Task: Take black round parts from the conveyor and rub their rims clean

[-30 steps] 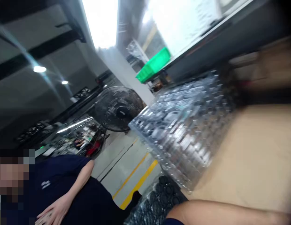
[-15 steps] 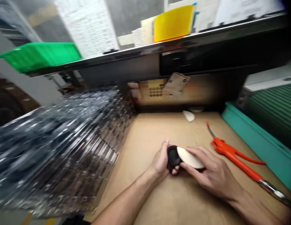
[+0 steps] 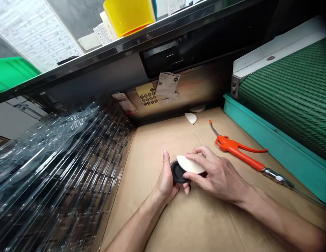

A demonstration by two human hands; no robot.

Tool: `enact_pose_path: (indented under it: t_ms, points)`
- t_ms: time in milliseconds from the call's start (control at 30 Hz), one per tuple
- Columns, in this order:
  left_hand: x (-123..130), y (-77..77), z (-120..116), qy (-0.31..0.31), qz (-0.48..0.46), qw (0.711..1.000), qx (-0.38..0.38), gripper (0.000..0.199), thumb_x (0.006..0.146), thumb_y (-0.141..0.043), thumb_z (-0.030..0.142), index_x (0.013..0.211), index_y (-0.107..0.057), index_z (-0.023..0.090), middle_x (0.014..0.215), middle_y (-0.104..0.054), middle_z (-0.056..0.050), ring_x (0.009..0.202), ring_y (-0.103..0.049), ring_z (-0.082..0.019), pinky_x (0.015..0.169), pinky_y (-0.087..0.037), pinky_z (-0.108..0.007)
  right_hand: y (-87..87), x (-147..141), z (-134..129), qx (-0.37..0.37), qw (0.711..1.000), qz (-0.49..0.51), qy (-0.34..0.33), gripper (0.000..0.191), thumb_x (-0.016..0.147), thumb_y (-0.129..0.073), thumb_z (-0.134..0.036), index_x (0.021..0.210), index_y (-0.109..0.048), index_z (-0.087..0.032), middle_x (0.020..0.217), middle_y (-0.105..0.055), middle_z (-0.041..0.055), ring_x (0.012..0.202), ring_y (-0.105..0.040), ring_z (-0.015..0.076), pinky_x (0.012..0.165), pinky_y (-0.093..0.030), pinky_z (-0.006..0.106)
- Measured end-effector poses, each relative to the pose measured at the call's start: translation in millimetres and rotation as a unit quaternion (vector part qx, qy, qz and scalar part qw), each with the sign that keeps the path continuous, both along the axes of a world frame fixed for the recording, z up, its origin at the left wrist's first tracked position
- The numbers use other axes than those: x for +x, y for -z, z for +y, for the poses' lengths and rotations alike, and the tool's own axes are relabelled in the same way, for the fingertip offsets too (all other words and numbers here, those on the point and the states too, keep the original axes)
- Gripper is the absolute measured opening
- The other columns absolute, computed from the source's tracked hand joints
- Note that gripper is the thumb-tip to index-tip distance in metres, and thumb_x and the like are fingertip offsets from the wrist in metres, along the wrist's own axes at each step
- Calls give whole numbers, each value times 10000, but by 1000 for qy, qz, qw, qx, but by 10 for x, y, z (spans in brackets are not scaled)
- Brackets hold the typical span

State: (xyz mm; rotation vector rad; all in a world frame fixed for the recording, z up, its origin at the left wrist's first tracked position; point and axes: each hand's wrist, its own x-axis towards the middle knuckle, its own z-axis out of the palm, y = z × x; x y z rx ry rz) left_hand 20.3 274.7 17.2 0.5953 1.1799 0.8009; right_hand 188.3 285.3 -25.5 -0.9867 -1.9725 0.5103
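Observation:
My left hand (image 3: 167, 183) grips a round black rubber disc (image 3: 176, 173) by its edge, thumb upright beside it. My right hand (image 3: 212, 173) lies over a cream half-moon piece (image 3: 189, 164), pressing it against the disc's top face, with its fingers curved over the piece. A second cream half-moon piece (image 3: 190, 118) lies near the back of the brown cardboard-covered bench (image 3: 205, 224). An orange air blow gun (image 3: 236, 148) lies to the right of my right hand, not touching it.
A tall stack of clear plastic trays (image 3: 60, 168) rises along the bench's left edge. A teal rail (image 3: 270, 140) and a green ribbed belt (image 3: 291, 94) run along the right. A dark shelf (image 3: 100, 70) overhangs the back, holding a yellow folder (image 3: 128, 17) and a green crate (image 3: 10, 73).
My view has swung from a tilted look across the floor, with a co-worker in dark clothes, down onto the bench. Both hands stay on the disc and cream piece.

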Motion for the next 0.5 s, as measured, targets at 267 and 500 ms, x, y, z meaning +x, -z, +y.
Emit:
enact_pose_path:
  t_ms: [267, 500]
  points:
    - [-43, 20, 52, -6, -20, 1000, -2, 889, 889, -181, 831, 767, -632, 74, 571, -550, -68, 426, -488, -122, 397, -493, -260, -10, 39, 73, -11, 998, -52, 40, 383, 904, -611, -450, 1245, -592, -275, 1166, -606, 22, 874, -651, 178, 627, -452, 313]
    - [-22, 12, 38, -29, 24, 998, 43, 830, 927, -256, 775, 977, -667, 56, 616, -611, -83, 455, -540, -134, 389, -472, -229, 10, -9, 70, -38, 998, -14, -52, 419, 887, -622, -433, 1281, -593, -291, 1225, -589, 35, 930, -646, 182, 736, -491, 324]
